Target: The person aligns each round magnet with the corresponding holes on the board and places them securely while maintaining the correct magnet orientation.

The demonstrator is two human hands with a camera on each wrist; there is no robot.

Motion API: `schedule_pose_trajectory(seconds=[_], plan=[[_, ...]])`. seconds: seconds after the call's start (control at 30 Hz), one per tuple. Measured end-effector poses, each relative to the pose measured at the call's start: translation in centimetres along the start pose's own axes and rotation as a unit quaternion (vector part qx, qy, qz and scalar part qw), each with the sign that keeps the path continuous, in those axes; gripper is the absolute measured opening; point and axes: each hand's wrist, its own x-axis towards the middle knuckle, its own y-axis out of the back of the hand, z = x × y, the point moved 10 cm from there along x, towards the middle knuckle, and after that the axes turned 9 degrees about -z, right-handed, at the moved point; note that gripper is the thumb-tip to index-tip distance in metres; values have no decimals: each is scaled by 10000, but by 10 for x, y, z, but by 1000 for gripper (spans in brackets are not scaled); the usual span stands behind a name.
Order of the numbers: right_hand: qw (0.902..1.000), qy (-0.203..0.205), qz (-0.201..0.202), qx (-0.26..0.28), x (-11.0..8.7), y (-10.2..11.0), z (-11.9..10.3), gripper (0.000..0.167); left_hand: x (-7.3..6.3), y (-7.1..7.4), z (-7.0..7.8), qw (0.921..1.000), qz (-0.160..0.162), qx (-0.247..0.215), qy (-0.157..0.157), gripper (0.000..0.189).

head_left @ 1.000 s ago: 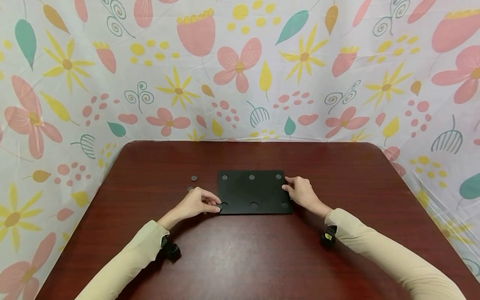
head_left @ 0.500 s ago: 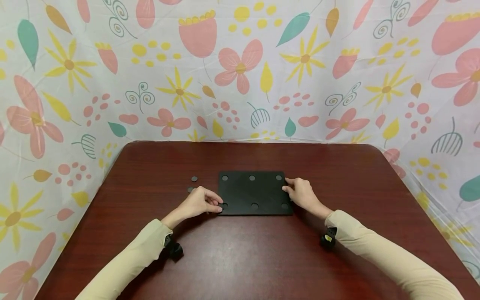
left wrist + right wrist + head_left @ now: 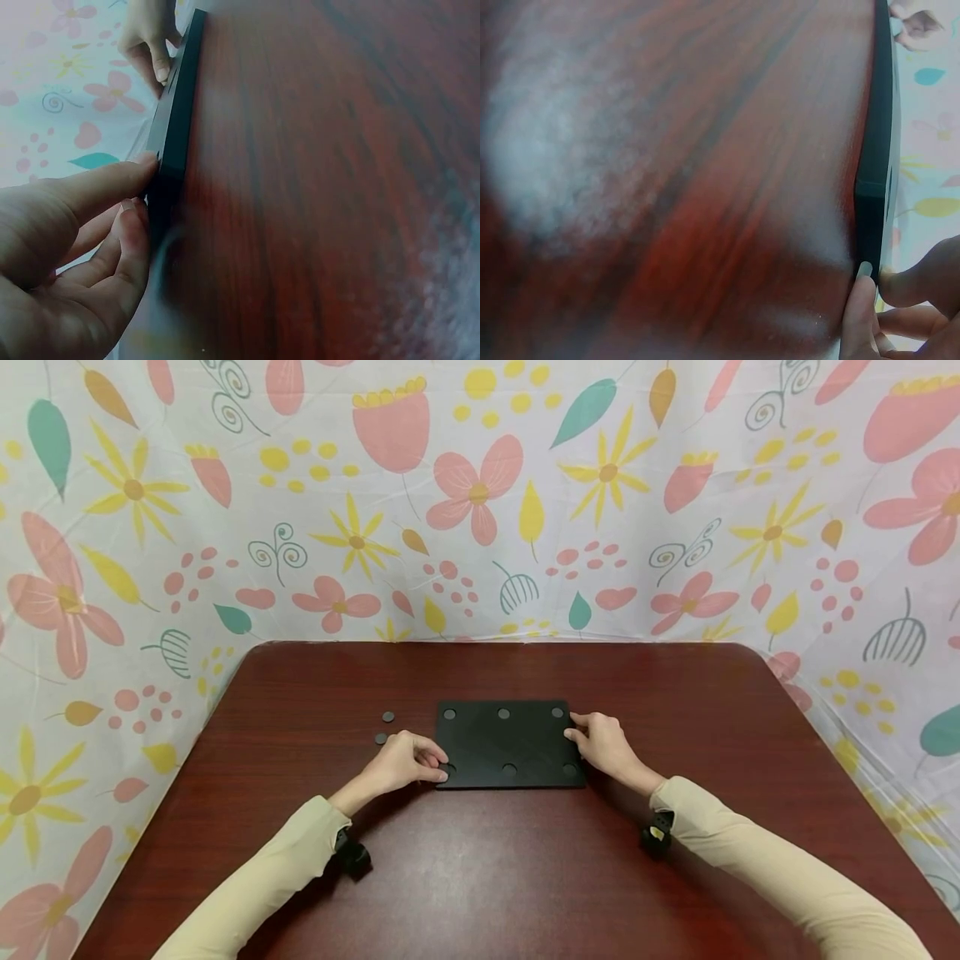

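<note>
A flat black rectangular board (image 3: 480,745) lies on the table, with round spots along its far and near long sides. The far spots look grey; the near ones show as dark, crescent-edged recesses. My left hand (image 3: 405,762) is at the near left corner, thumb and finger pinching a small dark disc that they mostly hide. In the left wrist view, the left thumb (image 3: 139,171) lies right at the recess on the board's top. My right hand (image 3: 606,747) grips the right edge, thumb on top, as the right wrist view shows with its fingers (image 3: 861,307) along the side.
Two small grey discs, a farther one (image 3: 387,717) and a nearer one (image 3: 381,738), lie left of the board. The reddish-brown table (image 3: 495,868) has rounded far corners. A floral curtain (image 3: 480,577) hangs behind and around it.
My left hand has shifted slightly right, its fingertips coming further over the board's near left recess. My right hand and the board have stayed in place.
</note>
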Motion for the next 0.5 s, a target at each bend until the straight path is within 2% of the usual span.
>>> schedule_pose_trajectory(seconds=[0.5], plan=[[10000,-94,-19,-25,0,0,0,42,-1,-1,1,10000,-11,-16,-48,18]])
